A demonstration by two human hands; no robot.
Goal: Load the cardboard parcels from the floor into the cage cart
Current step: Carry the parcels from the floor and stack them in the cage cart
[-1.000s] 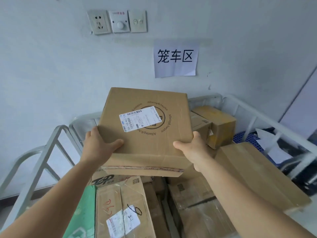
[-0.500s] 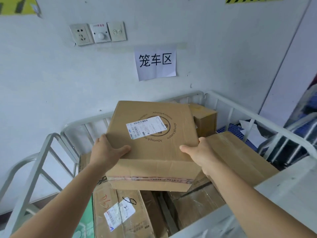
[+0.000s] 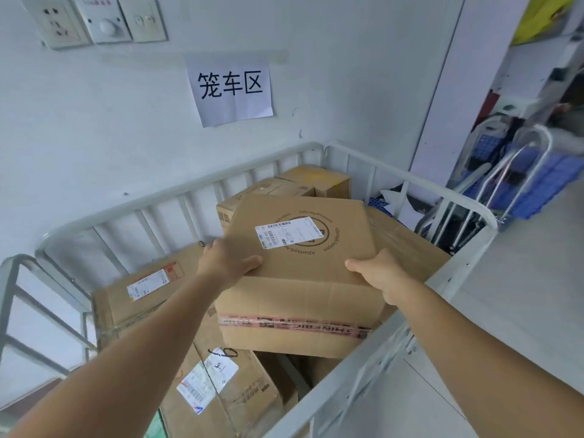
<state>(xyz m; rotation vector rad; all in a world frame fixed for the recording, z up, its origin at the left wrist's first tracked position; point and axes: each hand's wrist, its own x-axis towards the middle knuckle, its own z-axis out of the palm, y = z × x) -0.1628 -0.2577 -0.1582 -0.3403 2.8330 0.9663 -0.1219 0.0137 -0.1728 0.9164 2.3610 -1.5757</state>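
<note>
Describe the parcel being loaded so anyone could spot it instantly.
Below the paper wall sign stands a white cage cart full of cardboard boxes. The parcel is on top, gripped by the left hand and right hand. Only it has a round printed logo under its white label and red-printed tape along its front.

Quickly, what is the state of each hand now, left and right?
Left hand: grips the left side of the parcel, thumb on top.
Right hand: grips the same parcel's right side, thumb on top.
</note>
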